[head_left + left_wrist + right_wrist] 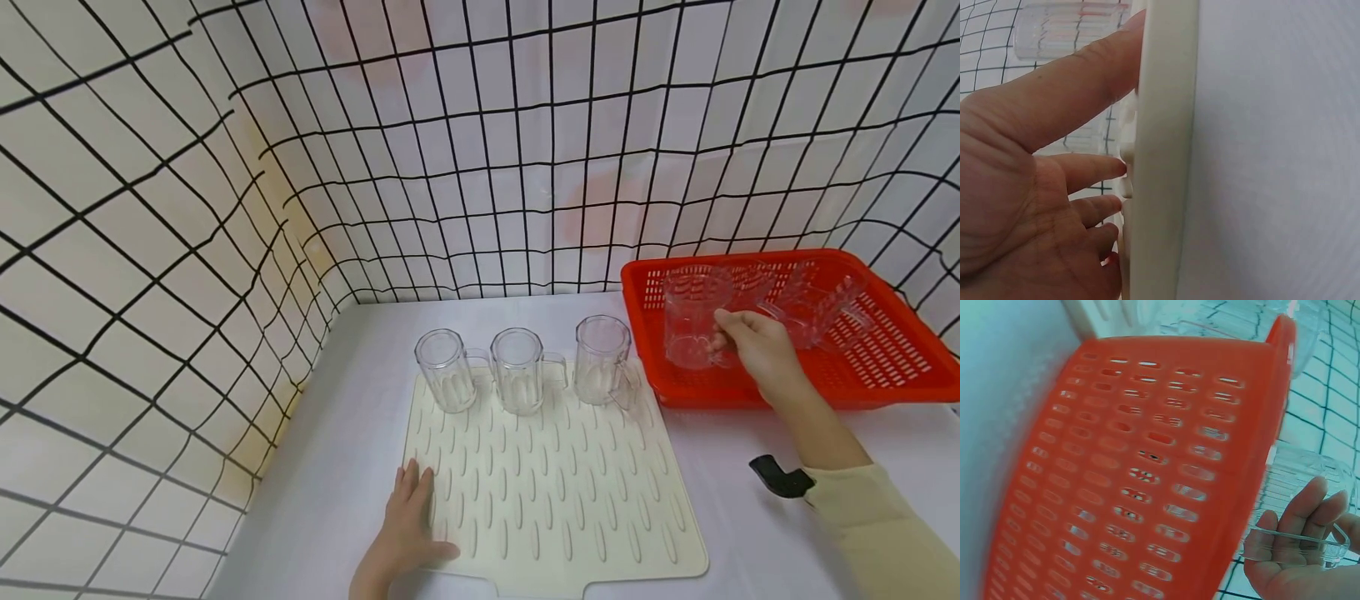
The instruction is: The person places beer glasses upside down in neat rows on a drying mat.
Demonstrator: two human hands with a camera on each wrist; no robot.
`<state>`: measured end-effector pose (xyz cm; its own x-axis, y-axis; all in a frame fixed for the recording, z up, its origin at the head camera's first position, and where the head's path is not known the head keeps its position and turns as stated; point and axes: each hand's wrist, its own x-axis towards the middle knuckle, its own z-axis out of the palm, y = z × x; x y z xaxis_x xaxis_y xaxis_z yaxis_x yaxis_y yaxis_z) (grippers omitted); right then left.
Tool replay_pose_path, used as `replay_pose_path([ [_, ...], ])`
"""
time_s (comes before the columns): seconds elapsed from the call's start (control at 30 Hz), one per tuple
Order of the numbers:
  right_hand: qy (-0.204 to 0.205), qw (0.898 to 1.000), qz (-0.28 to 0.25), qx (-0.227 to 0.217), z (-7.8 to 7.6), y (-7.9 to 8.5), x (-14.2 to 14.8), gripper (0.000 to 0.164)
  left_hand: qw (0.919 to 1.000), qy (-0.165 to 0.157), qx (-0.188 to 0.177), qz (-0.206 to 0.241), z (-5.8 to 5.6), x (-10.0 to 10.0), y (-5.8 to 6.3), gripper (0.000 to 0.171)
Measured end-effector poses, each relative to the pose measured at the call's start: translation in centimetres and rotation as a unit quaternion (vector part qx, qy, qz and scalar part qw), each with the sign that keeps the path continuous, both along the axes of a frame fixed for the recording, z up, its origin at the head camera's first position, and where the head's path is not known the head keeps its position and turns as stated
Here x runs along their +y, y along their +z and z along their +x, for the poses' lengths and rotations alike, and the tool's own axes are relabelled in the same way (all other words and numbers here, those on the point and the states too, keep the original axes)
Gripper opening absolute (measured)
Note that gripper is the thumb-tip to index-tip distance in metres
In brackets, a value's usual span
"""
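Observation:
My right hand holds a clear glass mug by its handle, fingers curled round it. The mug is upright over the left part of a red plastic basket; in the right wrist view the fingers show through the glass beyond the basket wall. My left hand rests with spread fingers on the left edge of a cream drying mat. Along the mat's far edge stand three clear mugs, a left one, a middle one and a right one.
More clear mugs lie in the basket, overlapping one another. Black wire grid rises behind and to the left of the white table. A black curved piece sticks out by my right sleeve.

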<state>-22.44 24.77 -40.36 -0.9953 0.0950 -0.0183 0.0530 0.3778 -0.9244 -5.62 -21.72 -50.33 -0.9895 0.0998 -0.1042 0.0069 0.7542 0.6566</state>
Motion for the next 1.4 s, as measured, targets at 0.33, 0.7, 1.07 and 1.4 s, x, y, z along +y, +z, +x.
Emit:
replay_pose_path([
  [0.33,0.005,1.0,-0.021,0.006,1.3,1.6,-0.4,0.053,1.0,0.001,-0.001,-0.001,0.1,0.0,0.0,0.113],
  [0.7,0.006,0.998,-0.02,0.052,3.2,3.4,-1.3,0.044,1.0,0.001,-0.003,0.007,0.2,-0.1,-0.1,0.113],
  [1.07,0.021,0.997,-0.004,0.07,5.9,5.0,-2.8,0.044,0.9999,0.003,-0.009,0.005,0.2,-0.2,-0.4,0.114],
  [1.4,0.08,0.988,-0.039,0.126,7.9,5.6,-4.5,0.032,0.9999,0.003,-0.015,0.004,0.0,-0.2,-0.4,0.114],
])
